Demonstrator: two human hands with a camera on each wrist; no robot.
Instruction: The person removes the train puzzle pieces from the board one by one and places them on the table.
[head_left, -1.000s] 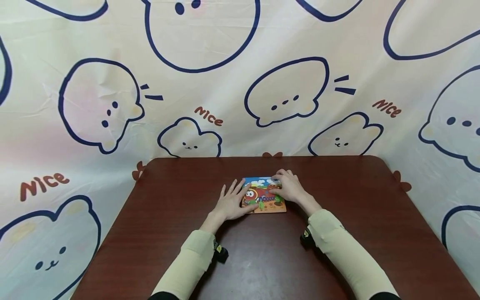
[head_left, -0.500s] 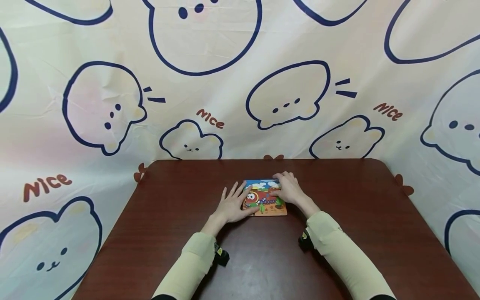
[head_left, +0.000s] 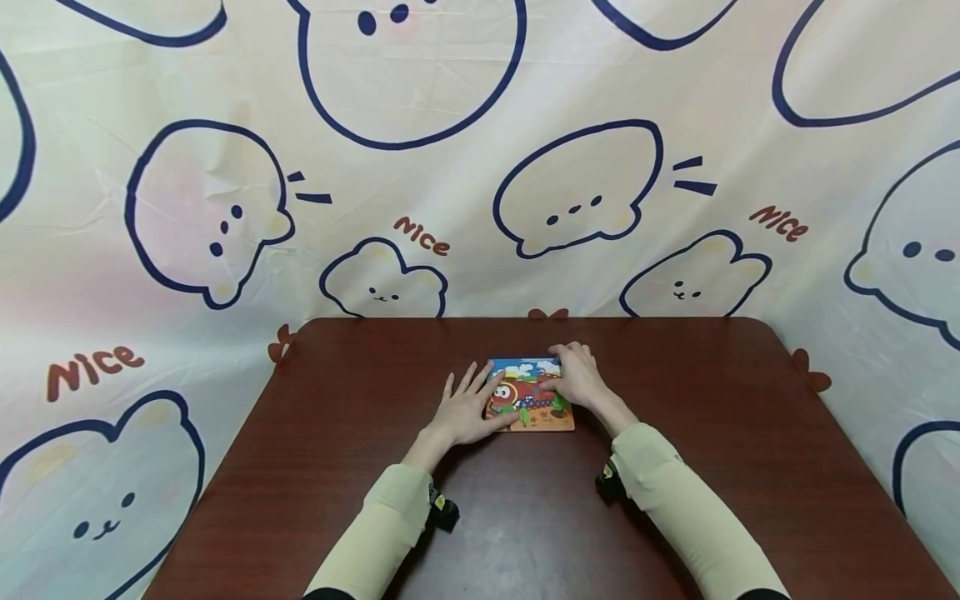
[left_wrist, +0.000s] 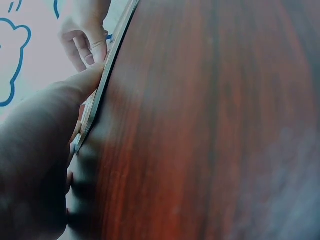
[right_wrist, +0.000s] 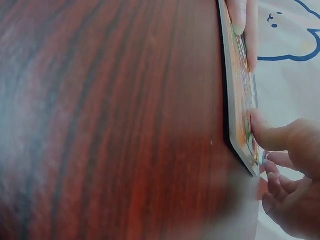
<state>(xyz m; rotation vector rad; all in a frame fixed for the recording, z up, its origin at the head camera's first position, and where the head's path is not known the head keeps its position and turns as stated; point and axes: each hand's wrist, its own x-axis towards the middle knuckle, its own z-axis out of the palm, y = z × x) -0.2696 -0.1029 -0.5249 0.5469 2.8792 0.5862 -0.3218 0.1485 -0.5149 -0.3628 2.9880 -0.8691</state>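
Observation:
A small square board (head_left: 536, 421) lies flat on the table, printed with a cartoon train, clouds and orange ground. My left hand (head_left: 461, 417) rests along its left side, fingers spread, with the thumb across the lower front edge. My right hand (head_left: 581, 375) holds the board's upper right part, thumb on the picture and the other fingers bent at the far right edge. In the right wrist view, the right thumb (right_wrist: 270, 132) touches the board's face (right_wrist: 242, 112); the curled fingers are by its corner. The left wrist view shows the board's edge (left_wrist: 102, 90) nearly side-on.
The dark brown wooden table (head_left: 495, 517) has a glossy patch in front of the board. Behind it hangs a pale cloth (head_left: 465, 192) with blue cartoon outlines. Black cameras (head_left: 444, 510) are strapped at both wrists.
The whole head view has shifted slightly downward since a second ago. Both hands and the board keep nearly the same places relative to each other.

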